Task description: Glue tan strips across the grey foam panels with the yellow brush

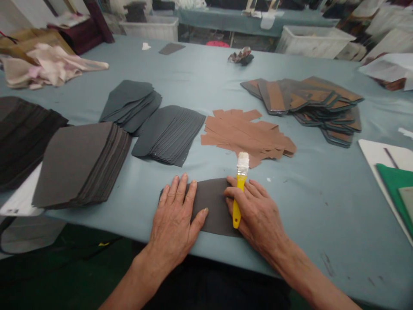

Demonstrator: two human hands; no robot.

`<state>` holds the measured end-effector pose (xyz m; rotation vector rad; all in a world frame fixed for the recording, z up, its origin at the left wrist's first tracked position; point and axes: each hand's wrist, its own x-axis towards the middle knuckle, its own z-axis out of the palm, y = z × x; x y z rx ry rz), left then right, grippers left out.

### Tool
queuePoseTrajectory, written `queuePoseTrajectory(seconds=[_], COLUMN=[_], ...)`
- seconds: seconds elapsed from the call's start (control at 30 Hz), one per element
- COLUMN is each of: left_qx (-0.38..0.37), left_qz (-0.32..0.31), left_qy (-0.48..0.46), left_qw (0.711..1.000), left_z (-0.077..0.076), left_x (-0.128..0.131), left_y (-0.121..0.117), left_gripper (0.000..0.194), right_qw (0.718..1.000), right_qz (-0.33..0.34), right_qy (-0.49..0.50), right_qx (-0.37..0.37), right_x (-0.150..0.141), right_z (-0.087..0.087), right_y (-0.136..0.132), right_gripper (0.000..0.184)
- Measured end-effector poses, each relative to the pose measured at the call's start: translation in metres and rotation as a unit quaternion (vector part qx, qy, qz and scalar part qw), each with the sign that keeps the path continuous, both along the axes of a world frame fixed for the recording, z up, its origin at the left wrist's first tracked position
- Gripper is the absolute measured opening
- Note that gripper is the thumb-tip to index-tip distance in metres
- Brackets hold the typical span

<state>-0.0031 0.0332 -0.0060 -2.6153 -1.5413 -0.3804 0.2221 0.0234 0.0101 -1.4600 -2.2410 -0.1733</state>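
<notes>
Blue-grey counter (309, 215), dark smears (328, 263) well right of right hand (258, 206); dark panel (213, 206) flat beneath left hand (174, 215) and right hand; heap of brown strips (245, 131) just beyond right hand; fanned grey pieces (167, 133) beyond left hand, second fanned pile (129, 101) farther out; thick dark stack (74, 159) left of left hand; brown-and-grey panels (309, 99) beyond right hand, off to right; crumpled scrap (240, 56) far beyond right hand

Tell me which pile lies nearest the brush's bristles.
The loose brown strips, directly beyond the bristles; the dark stacks lie farther left, the brown-banded dark pieces farther right.
</notes>
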Motion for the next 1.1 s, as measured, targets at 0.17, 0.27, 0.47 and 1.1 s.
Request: queuePoseTrajectory(seconds=[0.17, 0.27, 0.47, 1.1], left_qx=[-0.007, -0.012, -0.015, -0.016], left_qz=[0.009, 0.008, 0.012, 0.024], left_qy=[0.003, -0.001, -0.004, 0.031], left_qw=[1.000, 1.000, 1.000, 0.999], left_z=[0.001, 0.001, 0.004, 0.017], left_x=[0.001, 0.001, 0.003, 0.006], left_y=[-0.001, -0.002, -0.001, -0.002], left_gripper=[0.062, 0.062, 0.061, 0.063], right_qw=[0.996, 0.992, 0.994, 0.999], right_qz=[0.084, 0.108, 0.086, -0.004], right_qy=[0.009, 0.014, -0.014, 0.020], right_qx=[-0.042, -0.058, -0.060, -0.030], right_x=[-0.015, -0.021, -0.006, 0.014], right_z=[0.006, 0.005, 0.002, -0.009], right_y=[0.008, 0.016, 0.018, 0.003], right_gripper=[0.027, 0.025, 0.024, 0.012])
